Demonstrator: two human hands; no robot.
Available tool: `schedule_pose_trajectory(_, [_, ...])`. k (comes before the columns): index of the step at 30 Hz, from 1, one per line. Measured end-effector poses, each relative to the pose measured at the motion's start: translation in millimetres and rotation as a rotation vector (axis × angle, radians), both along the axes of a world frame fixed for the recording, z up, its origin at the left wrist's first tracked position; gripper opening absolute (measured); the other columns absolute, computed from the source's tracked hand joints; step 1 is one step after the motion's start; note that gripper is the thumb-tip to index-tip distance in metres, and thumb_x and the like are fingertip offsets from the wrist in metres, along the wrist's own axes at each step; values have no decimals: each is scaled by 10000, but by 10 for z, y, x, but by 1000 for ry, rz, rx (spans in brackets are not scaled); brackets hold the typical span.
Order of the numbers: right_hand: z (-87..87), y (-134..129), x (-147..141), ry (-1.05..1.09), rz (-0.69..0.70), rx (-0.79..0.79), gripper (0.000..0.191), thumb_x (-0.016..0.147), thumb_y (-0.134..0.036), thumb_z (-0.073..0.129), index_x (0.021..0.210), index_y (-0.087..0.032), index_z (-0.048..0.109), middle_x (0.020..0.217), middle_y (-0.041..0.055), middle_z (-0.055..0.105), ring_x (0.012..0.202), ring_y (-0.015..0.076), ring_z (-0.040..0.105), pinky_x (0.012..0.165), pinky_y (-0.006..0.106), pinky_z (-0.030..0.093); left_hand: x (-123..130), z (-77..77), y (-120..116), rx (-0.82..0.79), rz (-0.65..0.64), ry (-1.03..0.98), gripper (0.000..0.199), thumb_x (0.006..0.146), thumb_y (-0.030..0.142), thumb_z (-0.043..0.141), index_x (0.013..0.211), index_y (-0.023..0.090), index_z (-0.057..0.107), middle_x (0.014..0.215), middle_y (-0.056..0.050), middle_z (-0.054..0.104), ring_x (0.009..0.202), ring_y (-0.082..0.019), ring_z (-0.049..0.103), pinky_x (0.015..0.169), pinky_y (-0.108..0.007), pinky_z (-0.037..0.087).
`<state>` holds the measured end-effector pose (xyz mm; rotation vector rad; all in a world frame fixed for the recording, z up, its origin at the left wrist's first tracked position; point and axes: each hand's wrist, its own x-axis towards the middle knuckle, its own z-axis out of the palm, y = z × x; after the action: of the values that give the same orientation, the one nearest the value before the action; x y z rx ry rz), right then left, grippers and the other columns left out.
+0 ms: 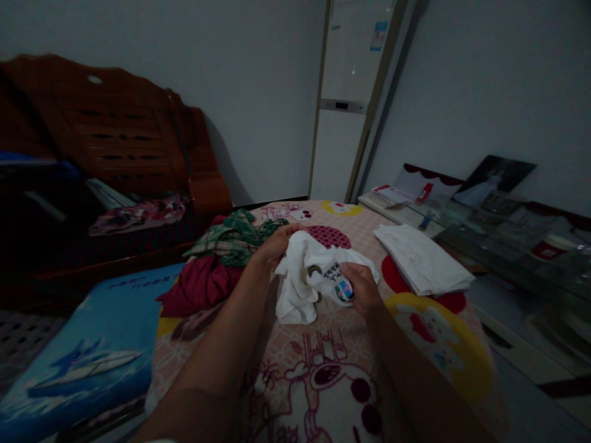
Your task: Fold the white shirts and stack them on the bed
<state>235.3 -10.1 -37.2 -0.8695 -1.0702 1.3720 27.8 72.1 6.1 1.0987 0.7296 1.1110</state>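
A crumpled white garment (299,286) with a colourful print and dark lettering hangs between my two hands, just over the patterned cloth (281,363). My left hand (279,243) is closed on its upper left part. On the right, my right hand (362,286) pinches the printed part between thumb and fingers. What kind of garment it is, I cannot tell. Left of my left hand lies a heap of clothes, with a green plaid piece (240,237) over a dark red one (203,286). A folded white stack of cloth (422,258) rests to the right.
A wooden bench (124,135) with a patterned cloth on its seat stands at the left. Below it is a blue printed box or mat (106,344). A tall white air conditioner (344,141) fills the back corner. A glass-topped cabinet (498,240) with papers and a photo runs along the right.
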Motion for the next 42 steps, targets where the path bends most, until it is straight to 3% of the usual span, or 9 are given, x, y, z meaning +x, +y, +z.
schedule_pose_trajectory(6, [140,-100,-32,35,78,28,341,701,-427,742,551,-170,575,475,-35,526,396,73,385,388,203,284,45,287,-147,33,-71,-112,262,561,168,724,795,145,607,595,52,612,456,-80,540,460,-173,434])
schedule_pose_trajectory(12, [151,-89,-45,73,44,-2,326,662,-411,760,538,-176,572,475,-35,520,406,80,394,395,209,300,30,293,-137,78,-92,-85,225,629,183,726,828,143,628,618,30,634,465,-87,553,463,-179,435])
schedule_pose_trajectory(16, [130,-81,-51,71,12,-33,315,648,-427,768,566,-172,603,495,-24,549,423,91,424,408,213,316,36,286,-96,143,11,-32,203,687,167,669,885,123,684,843,-59,719,717,-142,668,654,-222,515])
schedule_pose_trajectory(21, [121,-81,-64,64,18,-37,316,651,-442,766,576,-176,611,485,-25,548,424,95,420,414,217,324,15,492,-228,406,5,208,211,779,271,660,924,137,734,1023,-97,725,1008,-210,646,933,-312,468])
schedule_pose_trajectory(25, [153,-92,-76,59,31,-19,313,678,-444,751,592,-182,603,498,-23,546,427,96,412,416,221,315,47,647,-394,525,-210,485,191,640,181,791,829,182,760,846,-53,739,897,-212,672,796,-258,491])
schedule_pose_trajectory(28, [194,-113,-74,36,30,6,321,689,-447,742,591,-186,584,508,-24,537,428,95,402,423,228,316,107,637,-433,513,-436,606,128,648,202,790,770,173,763,705,-32,713,644,-159,636,590,-211,456])
schedule_pose_trajectory(30, [221,-133,-63,30,27,34,329,705,-445,732,582,-188,567,503,-30,516,425,90,393,427,228,319,142,597,-422,473,-526,597,116,676,231,772,764,157,760,687,-35,704,584,-140,603,540,-203,435])
schedule_pose_trajectory(36, [273,-175,-12,4,48,97,279,705,-390,737,588,-181,594,457,-45,490,374,66,355,370,203,248,191,555,-395,330,-522,468,159,648,251,771,745,129,740,676,-47,697,549,-132,590,505,-202,440])
schedule_pose_trajectory(42, [288,-171,-5,-11,8,86,261,691,-385,727,583,-184,600,452,-36,519,365,71,377,360,204,264,236,586,-427,324,-486,448,124,610,202,770,698,123,729,648,-42,681,539,-126,587,518,-204,455])
